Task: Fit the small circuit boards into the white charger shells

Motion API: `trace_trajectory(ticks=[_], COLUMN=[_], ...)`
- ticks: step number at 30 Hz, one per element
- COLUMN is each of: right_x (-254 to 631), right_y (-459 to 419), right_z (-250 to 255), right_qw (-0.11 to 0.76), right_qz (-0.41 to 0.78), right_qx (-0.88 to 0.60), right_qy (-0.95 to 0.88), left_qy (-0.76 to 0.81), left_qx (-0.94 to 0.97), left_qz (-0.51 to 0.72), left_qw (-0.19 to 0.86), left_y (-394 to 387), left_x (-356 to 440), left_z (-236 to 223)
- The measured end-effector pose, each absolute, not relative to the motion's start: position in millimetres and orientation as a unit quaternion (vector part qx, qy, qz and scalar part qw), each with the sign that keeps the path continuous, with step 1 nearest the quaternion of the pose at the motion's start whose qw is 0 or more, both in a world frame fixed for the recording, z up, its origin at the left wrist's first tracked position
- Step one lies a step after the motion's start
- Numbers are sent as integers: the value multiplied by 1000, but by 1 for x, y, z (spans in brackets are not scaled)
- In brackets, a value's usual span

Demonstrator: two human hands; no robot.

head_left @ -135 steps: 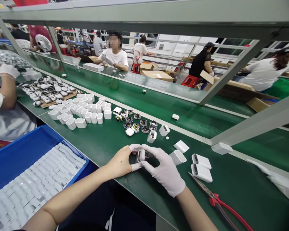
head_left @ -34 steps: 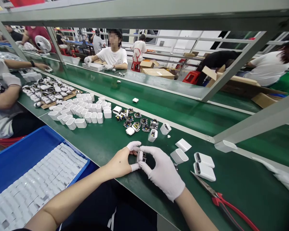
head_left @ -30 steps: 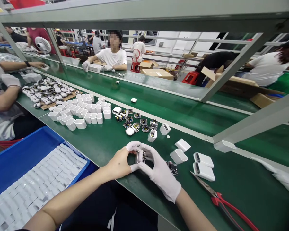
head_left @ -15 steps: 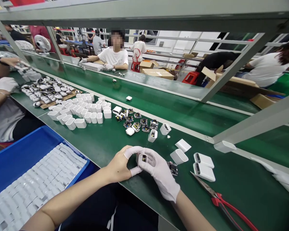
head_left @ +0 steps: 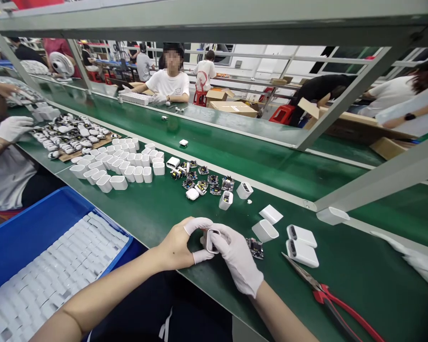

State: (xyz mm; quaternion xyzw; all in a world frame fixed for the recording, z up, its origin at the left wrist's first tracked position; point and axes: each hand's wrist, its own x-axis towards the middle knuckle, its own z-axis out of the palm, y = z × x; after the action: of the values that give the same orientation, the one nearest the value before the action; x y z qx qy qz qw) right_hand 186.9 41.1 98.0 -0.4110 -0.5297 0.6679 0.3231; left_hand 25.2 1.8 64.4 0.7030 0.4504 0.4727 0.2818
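My left hand (head_left: 178, 244), with white covers on thumb and forefinger, curls around a small white plastic housing (head_left: 209, 241). The housing's open end faces right, toward my gloved right hand (head_left: 240, 261). My right fingers close on that end, and the thumb presses at the opening, hiding most of what is inside. Just right of this hand lies a circuit board (head_left: 255, 248). Beyond it are an open white sleeve (head_left: 265, 231) and a white cover piece (head_left: 271, 214). Two white housings (head_left: 302, 254) lie side by side, near red-handled long-nose pliers (head_left: 323, 294).
Several circuit boards (head_left: 214, 180) and rows of white sleeves (head_left: 128, 164) stand farther back. A blue bin (head_left: 66, 202) of white pieces sits at the left. A green conveyor (head_left: 228, 145) runs behind, under a metal frame (head_left: 360, 128). A co-worker's gloved hand (head_left: 14, 128) works at far left.
My right thumb has shifted onto the housing's opening, and the housing has turned slightly. Small white pieces on the conveyor have moved left. The co-worker's gloved hand at far left has moved right.
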Motion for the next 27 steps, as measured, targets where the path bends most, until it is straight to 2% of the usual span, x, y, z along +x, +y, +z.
trace_trajectory(ticks=[5,14,22,27], right_x=[187,185,188,186], right_y=[41,35,40,37], right_z=[102,89,84,81], right_qw=[320,350,332,334], right_qz=[667,594,590,581], right_qx=[-394,-410,-366,-388], right_qy=[-545,-597,-638,-633], left_qy=[482,403,460,430], left_qx=[684,775,728,746], left_qz=[477,457,474,475], left_qw=[269,168,183,180], left_y=[3,2,-1,1], left_x=[28,32,33,33], left_z=[62,65,59,57])
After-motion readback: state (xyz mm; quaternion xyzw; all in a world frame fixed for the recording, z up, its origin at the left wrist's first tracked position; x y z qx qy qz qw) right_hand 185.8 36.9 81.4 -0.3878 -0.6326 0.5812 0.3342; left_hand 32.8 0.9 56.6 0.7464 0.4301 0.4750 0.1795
